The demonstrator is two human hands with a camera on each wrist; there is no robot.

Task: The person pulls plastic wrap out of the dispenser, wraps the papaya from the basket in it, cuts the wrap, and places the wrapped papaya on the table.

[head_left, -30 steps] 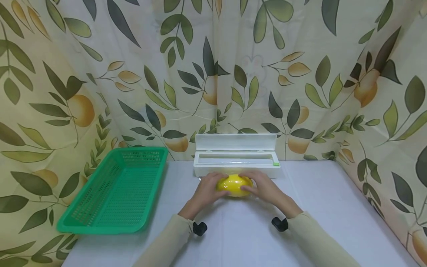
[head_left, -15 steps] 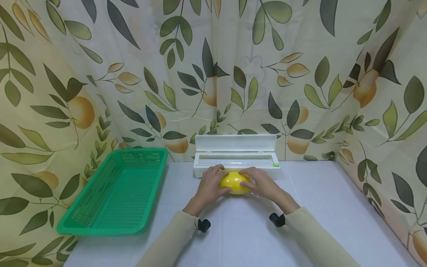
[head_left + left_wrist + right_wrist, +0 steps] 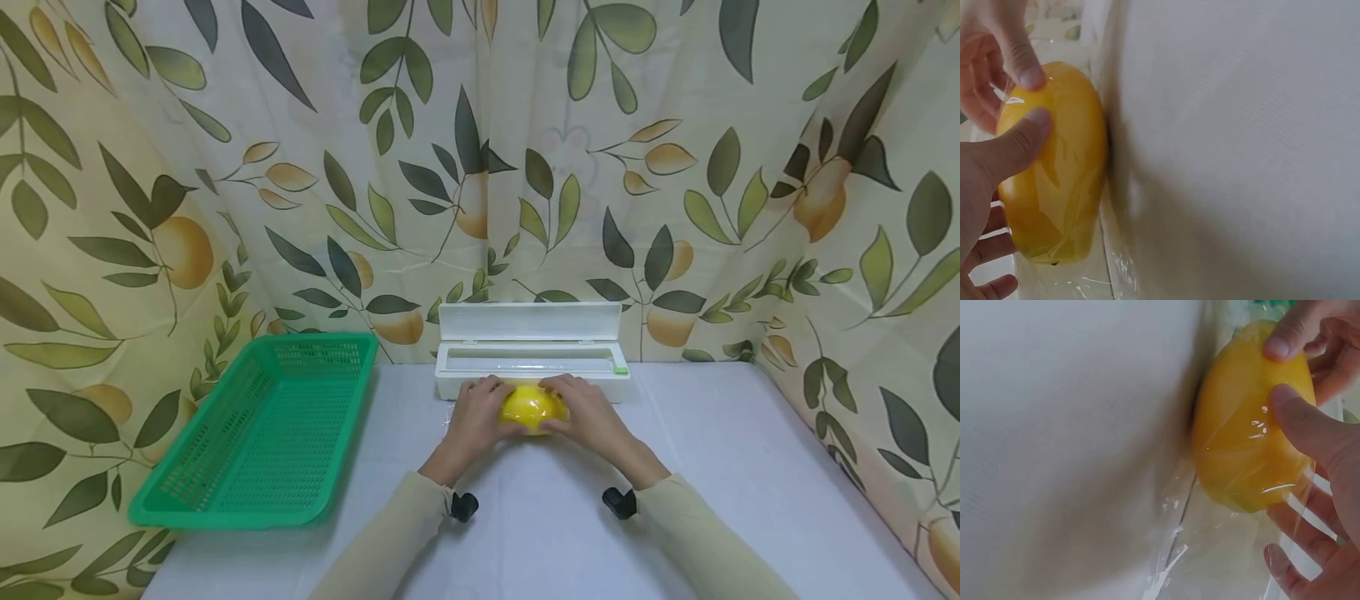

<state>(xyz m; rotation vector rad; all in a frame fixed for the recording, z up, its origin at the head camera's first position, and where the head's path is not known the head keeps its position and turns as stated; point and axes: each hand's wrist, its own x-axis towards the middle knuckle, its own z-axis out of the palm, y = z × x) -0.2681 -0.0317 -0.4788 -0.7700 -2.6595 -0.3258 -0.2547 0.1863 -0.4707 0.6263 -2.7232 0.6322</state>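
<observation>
In the head view both hands hold a yellow oval fruit (image 3: 533, 408) in front of a white cling film dispenser (image 3: 528, 387). Clear cling film (image 3: 1175, 565) covers the fruit, creases along its skin and spreads out beyond its end in the right wrist view. My left hand (image 3: 476, 418) grips the left part, its thumb on the near side in the left wrist view. On the other part, my right hand (image 3: 596, 421) holds with its thumb (image 3: 1307, 422) pressed against the film. Fingers behind the fruit are partly hidden. The dispenser's lid (image 3: 529, 321) stands raised, with a film roll inside.
To the left stands a green perforated plastic basket (image 3: 333, 492) on the white tablecloth (image 3: 555, 542). Behind the table hangs a leaf-patterned curtain (image 3: 555, 275). A small green piece (image 3: 620, 370) sits at the right end of the dispenser.
Both hands and the fruit have shifted slightly away from the body and to the right, closer to the dispenser. The fingers have changed their places on the fruit a little.
</observation>
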